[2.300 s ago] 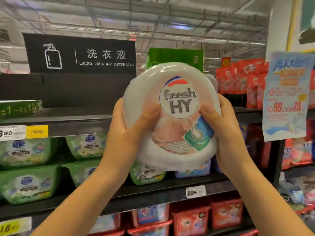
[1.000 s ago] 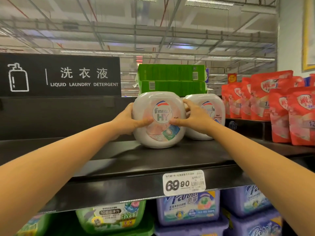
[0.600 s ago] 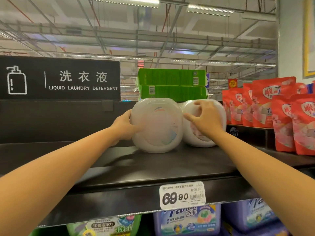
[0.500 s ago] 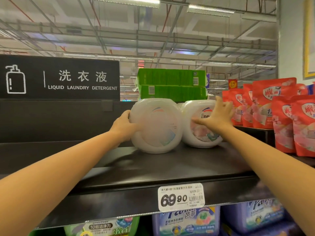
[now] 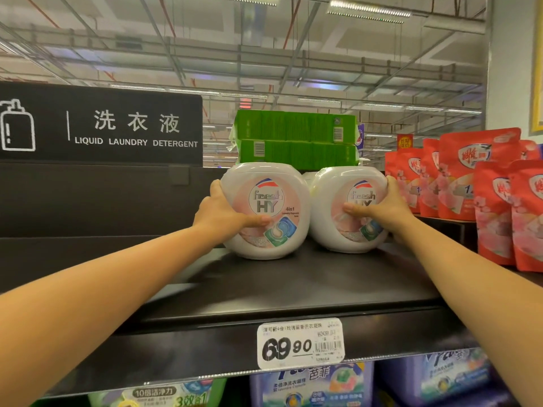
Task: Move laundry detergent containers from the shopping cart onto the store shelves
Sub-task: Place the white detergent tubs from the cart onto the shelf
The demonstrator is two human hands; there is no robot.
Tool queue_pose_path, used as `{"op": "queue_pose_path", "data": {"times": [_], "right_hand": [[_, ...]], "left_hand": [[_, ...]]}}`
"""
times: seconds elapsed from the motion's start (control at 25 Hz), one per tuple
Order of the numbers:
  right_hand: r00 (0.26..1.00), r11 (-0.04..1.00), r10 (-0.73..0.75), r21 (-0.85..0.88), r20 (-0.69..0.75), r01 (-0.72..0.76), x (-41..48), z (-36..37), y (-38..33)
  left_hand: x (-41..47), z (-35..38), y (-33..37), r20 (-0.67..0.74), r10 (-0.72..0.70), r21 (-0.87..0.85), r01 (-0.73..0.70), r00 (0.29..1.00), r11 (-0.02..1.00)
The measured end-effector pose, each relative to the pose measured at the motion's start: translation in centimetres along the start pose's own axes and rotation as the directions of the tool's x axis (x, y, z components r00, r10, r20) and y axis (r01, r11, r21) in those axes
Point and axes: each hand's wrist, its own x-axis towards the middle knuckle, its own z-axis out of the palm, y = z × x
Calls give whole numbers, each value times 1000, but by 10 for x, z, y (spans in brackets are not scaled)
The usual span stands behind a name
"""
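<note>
Two white round detergent tubs labelled "fresh HY" stand side by side on the black top shelf (image 5: 293, 289). My left hand (image 5: 220, 214) grips the left tub (image 5: 273, 189) at its left edge, thumb across the front. My right hand (image 5: 382, 210) holds the right tub (image 5: 338, 183) at its right edge, thumb over the label. Both tubs face forward and touch each other. The shopping cart is out of view.
Two green boxes (image 5: 293, 136) sit stacked behind the tubs. Red pouches (image 5: 484, 195) fill the shelf to the right. A black "Liquid Laundry Detergent" sign (image 5: 100, 124) stands at the left. A 69.90 price tag (image 5: 299, 343) hangs on the shelf edge, above purple and green tubs below.
The carried tub was set on the shelf beside the other one. My right hand moved from its front to the right tub's far edge; both labels now face forward.
</note>
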Motion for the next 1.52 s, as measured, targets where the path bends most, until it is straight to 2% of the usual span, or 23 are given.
{"op": "queue_pose_path", "data": {"times": [0.2, 0.6, 0.72, 0.92, 1.0, 1.08, 1.12, 1.2, 1.28, 1.32, 1.44, 1.52], "right_hand": [[996, 995, -4, -100, -89, -5, -1, 0, -1], [994, 999, -6, -47, -107, 1, -7, 0, -4], [995, 997, -8, -80, -103, -1, -6, 0, -4], [987, 977, -15, -214, -162, -21, -13, 3, -11], [978, 962, -58, -273, -200, 1, -23, 5, -21], [971, 946, -133, -318, -197, 65, -41, 6, -32], [965, 937, -198, -323, -172, 135, -54, 5, -38], [931, 921, -343, -240, -123, 308, -90, -1, -48], [896, 900, -431, -131, -107, 417, -138, -14, -54], [891, 897, -441, -87, -106, 433, -164, -22, -54], [916, 922, -385, -1, -110, 387, -236, -59, -45], [942, 949, -311, 16, -124, 315, -286, -88, -32]], "left_hand": [[5, 8, 3, -10, -11, 29, 12, 1000, 1000], [9, 12, -5, -25, -16, 110, 19, 1000, 994], [10, 12, -6, -25, -1, 191, 6, 1000, 982], [11, 6, -3, 2, -54, 194, 52, 999, 980], [8, 2, 0, -96, 12, 367, 24, 995, 930], [-3, -2, 8, -180, 204, 554, -73, 962, 830], [-11, -4, 16, -188, 286, 576, -131, 940, 807], [-30, -7, 34, -157, 357, 464, -251, 921, 850], [-55, -8, 52, -75, 366, 157, -352, 927, 923], [-72, -9, 59, -29, 381, -21, -382, 924, 924], [-136, -6, 68, 69, 516, -403, -449, 854, 797], [-185, 5, 64, 127, 580, -593, -407, 804, 695]]}}
